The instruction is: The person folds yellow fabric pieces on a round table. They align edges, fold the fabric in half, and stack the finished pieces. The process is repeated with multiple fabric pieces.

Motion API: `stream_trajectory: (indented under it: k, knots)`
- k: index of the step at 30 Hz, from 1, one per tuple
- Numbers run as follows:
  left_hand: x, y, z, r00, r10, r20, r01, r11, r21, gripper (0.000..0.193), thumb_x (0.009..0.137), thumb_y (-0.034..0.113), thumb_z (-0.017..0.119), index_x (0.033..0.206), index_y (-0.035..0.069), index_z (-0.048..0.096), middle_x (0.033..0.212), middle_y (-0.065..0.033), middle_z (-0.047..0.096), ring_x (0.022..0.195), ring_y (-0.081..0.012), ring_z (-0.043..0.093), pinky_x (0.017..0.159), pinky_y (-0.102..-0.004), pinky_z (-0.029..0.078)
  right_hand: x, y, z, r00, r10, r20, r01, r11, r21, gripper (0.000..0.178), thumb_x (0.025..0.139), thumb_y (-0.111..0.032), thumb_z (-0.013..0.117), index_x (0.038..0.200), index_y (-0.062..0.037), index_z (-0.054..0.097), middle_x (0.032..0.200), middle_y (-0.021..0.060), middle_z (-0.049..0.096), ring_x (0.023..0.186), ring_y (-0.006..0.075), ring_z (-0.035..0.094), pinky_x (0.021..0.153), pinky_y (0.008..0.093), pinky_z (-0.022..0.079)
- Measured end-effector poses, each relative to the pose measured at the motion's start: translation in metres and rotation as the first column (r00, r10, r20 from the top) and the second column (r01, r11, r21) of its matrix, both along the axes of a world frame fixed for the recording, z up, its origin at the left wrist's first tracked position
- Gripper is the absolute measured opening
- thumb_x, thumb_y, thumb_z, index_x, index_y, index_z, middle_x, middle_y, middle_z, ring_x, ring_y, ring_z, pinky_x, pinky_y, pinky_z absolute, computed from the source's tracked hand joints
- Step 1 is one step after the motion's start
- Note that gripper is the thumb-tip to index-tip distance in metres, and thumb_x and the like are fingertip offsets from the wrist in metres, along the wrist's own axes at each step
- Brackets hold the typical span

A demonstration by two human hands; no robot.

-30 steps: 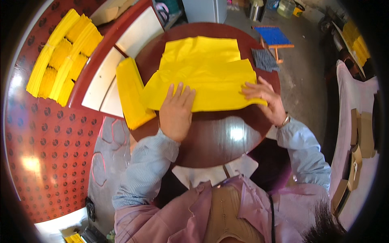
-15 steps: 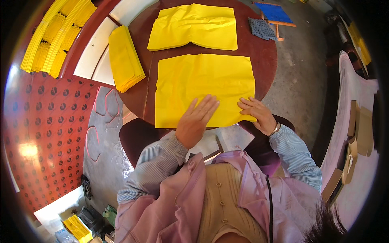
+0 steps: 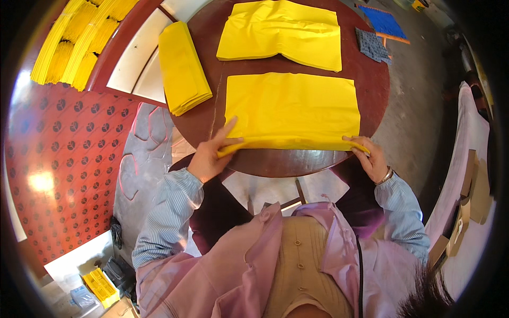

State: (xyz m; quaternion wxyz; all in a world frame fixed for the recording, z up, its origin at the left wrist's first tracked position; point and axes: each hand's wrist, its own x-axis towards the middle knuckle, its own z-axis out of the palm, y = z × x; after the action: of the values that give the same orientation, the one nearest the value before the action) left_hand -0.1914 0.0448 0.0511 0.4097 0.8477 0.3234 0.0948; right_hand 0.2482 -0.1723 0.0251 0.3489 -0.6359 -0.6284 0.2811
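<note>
A yellow sheet [image 3: 291,108] of thin, paper-like material lies flat on the round table before me. Its near edge is turned up into a narrow, rounded fold. My left hand [image 3: 213,153] grips the left end of that fold, with the index finger stretched out over the sheet. At the opposite end, my right hand [image 3: 369,157] pinches the near right corner between thumb and fingers. Beyond this sheet is a second flat pile of yellow sheets [image 3: 281,34], slightly creased. A folded yellow bundle [image 3: 183,69] rests slantwise at the table's left side.
The dark red round table [image 3: 286,160] has its near edge just in front of my knees. Bundled yellow stacks [image 3: 79,42] are at the upper left. A blue-topped stool [image 3: 384,22] stands at the far right, with grey patterned cloth [image 3: 372,45] near it. Cardboard boxes [image 3: 466,196] are on the right.
My left hand has gone from lying flat on the sheet to its near left corner. The sheet's near edge is now folded up between both hands.
</note>
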Motion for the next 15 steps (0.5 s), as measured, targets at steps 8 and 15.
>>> stream_trajectory:
  k: [8, 15]
  knots:
    - [0.019, 0.015, -0.022, 0.892, 0.445, 0.075, -0.419, 0.878, -0.23, 0.095, 0.092, 0.004, 0.08, 0.167, 0.001, 0.021, 0.109, -0.0155, 0.081, 0.101, -0.0244, 0.078, 0.091, -0.0317, 0.058, -0.014, 0.02, -0.008, 0.929, -0.332, -0.165, 0.338, 0.941, 0.01, 0.013, 0.104, -0.01, 0.07, 0.111, 0.0004, 0.07, 0.087, 0.0055, 0.071, 0.08, 0.0123, 0.066, 0.076, 0.0292, 0.053]
    - [0.032, 0.012, -0.018, 0.85, 0.527, 0.016, -0.52, 0.843, -0.14, 0.095, 0.09, 0.011, 0.082, 0.165, 0.0, 0.024, 0.108, -0.0153, 0.082, 0.092, -0.0234, 0.079, 0.084, -0.0321, 0.059, -0.036, 0.029, -0.018, 0.86, -0.491, -0.141, 0.506, 0.857, 0.101, 0.021, 0.103, -0.01, 0.072, 0.121, -0.0015, 0.065, 0.088, 0.0057, 0.071, 0.076, 0.0122, 0.064, 0.073, 0.0282, 0.052]
